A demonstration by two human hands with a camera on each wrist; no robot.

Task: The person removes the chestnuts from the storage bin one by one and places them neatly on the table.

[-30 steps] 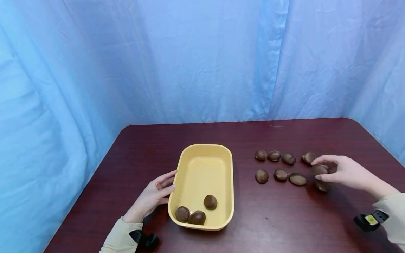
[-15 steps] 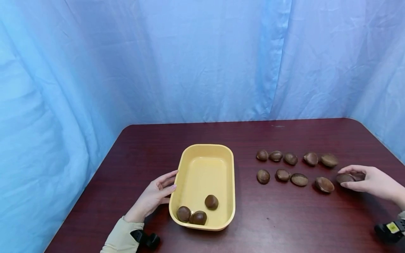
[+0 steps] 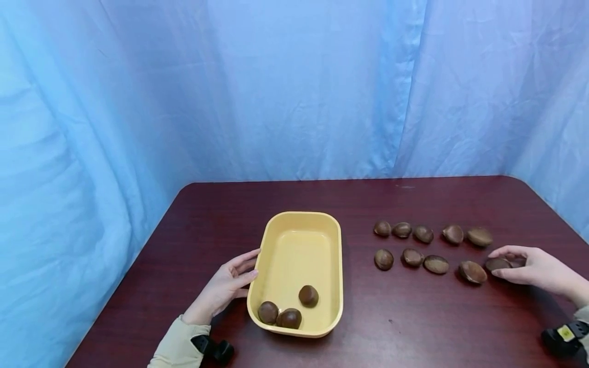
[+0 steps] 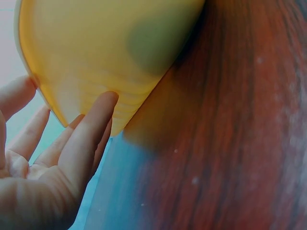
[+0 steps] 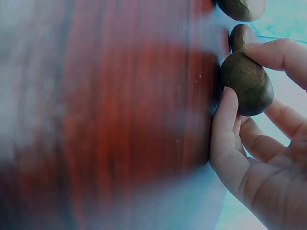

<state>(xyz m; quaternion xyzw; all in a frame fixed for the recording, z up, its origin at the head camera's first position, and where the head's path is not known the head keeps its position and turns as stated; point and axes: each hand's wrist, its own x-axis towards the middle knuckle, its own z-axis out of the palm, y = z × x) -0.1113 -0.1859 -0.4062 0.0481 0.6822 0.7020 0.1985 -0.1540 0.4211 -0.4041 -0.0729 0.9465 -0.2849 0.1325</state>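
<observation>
In the head view my right hand is at the right end of the front row, pinching a brown chestnut between thumb and fingers. The right wrist view has this chestnut low at the table, with fingertips on either side of it. Just left of it lies another chestnut. My left hand rests against the left side of a yellow tray, fingers mostly straight. The left wrist view shows those fingers along the tray's outer wall. Three chestnuts lie in the tray's near end.
Two rows of chestnuts lie on the dark red table right of the tray, including a back-row chestnut near my right hand. A light blue curtain hangs behind and left of the table.
My right hand has carried its chestnut from over the rows to the right end of the front row, then edged slightly left. The left hand stays at the tray.
</observation>
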